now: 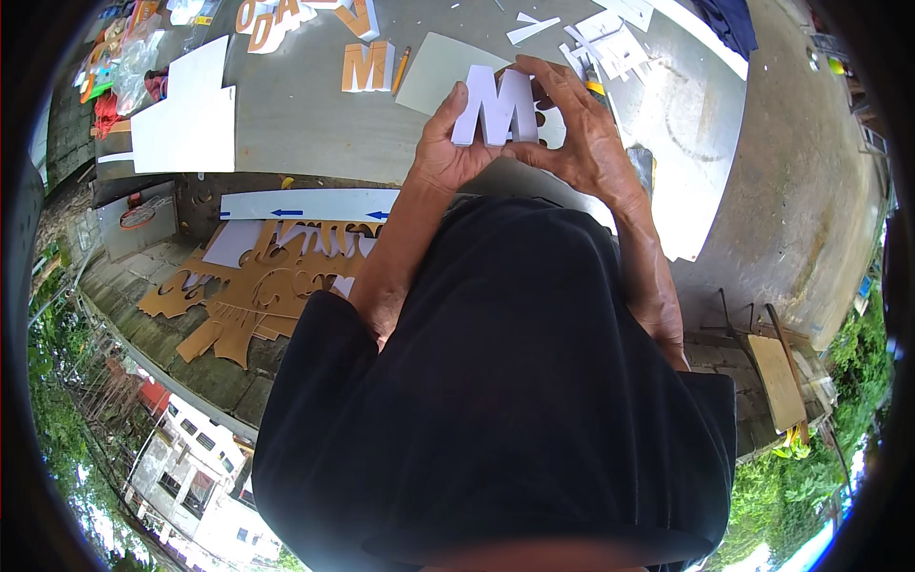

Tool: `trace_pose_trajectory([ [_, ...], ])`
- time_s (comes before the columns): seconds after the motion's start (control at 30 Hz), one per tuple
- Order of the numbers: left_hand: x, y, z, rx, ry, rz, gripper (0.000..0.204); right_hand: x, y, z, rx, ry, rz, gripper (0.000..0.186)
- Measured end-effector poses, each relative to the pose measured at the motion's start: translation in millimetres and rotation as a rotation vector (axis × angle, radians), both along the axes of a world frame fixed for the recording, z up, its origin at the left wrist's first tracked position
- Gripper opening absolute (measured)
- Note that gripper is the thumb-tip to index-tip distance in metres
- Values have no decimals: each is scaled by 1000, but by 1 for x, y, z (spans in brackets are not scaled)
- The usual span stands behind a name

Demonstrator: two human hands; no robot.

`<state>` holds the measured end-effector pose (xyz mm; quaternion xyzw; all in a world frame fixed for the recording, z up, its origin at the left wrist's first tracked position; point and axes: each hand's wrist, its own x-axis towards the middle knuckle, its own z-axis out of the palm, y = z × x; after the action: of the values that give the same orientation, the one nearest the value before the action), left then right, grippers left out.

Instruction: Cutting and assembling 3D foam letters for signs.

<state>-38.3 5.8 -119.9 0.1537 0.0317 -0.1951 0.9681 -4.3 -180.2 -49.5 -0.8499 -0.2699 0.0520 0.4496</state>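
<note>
White block letter at twelve o'clock, gripped between half-curled left hand and right hand; brown-faced letter at eleven, on desk.

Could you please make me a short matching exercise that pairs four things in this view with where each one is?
Things:
1. white block letter
2. pencil
3. brown cut-out sheets
4. dark blue cloth

Places:
A. at the far right of the tabletop
B. left of the left forearm
C. held in the left hand and right hand
D. between a brown-faced block letter and a grey sheet

Pairs: 1-C, 2-D, 3-B, 4-A
</note>
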Motion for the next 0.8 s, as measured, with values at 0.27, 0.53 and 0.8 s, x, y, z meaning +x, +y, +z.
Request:
trace_pose_trajectory([
  [0.27, -1, 2, -3, 152, -33, 4, 69, -1, 0, -2, -2, 3, 17, 89],
  [0.53, -1, 10, 4, 147, -99, -12, 76, -2, 0, 11, 80, 13, 49, 92],
  [0.8, 6, 9, 46, 523, -250, 52, 101, -17, -4, 35, 168, 42, 39, 90],
])
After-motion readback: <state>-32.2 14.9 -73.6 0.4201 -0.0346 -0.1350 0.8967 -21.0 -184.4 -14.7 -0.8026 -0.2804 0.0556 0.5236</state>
